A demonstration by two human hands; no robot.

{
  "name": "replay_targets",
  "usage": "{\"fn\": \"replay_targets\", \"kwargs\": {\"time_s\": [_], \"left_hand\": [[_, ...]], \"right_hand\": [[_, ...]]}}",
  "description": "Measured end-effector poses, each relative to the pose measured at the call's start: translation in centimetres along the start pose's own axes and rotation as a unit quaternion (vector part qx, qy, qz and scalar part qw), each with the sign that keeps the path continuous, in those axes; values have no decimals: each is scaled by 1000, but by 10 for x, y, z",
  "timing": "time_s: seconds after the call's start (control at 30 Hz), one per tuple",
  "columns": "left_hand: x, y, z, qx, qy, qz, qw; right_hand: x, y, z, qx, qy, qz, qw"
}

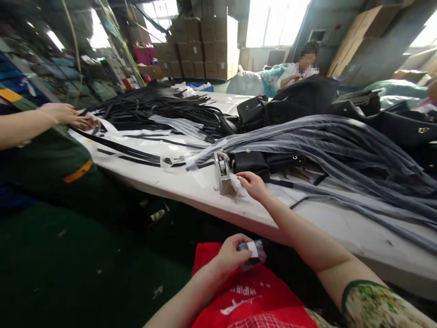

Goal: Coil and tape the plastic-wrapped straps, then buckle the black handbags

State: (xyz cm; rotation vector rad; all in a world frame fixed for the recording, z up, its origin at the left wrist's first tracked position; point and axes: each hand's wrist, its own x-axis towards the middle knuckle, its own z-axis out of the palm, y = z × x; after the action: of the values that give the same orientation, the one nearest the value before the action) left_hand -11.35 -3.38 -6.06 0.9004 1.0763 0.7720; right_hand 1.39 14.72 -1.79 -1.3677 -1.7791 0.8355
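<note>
My left hand (235, 251) is closed around a small plastic-wrapped bundle (256, 253), dark inside with a white patch on top, held in front of the red apron (252, 291). At the table edge, my right hand (252, 184) has its fingertips pinched together at whitish, crumpled tape (236, 183). That tape hangs on the right side of a metal tape dispenser (223, 175), which stands upright on the white table. Just behind the dispenser lies a black bag (251, 163). Long dark straps in clear plastic sleeves (307, 132) stretch across the table to the right.
At the left, a co-worker's hand (64, 114) touches black straps on the white table (143, 176). Loose black straps (153, 107) are heaped at the back, and black bags (300, 102) are piled at right. Another person (300, 68) sits beyond, near stacked cartons (205, 45).
</note>
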Motion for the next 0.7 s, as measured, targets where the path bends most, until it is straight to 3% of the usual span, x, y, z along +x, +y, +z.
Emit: {"fn": "replay_targets", "kwargs": {"time_s": [0.13,0.27,0.57,0.7], "left_hand": [[-11,-12,-9,-18,23,0,1000],[-10,-20,-16,-31,20,2,999],[-7,-16,-20,-24,5,17,1000],[-7,-6,-24,-3,40,53,998]], "right_hand": [[50,-1,39,7,-21,85,996],[62,-2,54,65,-27,147,987],[12,-3,54,167,-45,170,970],[-14,-11,43,174,-47,186,966]]}}
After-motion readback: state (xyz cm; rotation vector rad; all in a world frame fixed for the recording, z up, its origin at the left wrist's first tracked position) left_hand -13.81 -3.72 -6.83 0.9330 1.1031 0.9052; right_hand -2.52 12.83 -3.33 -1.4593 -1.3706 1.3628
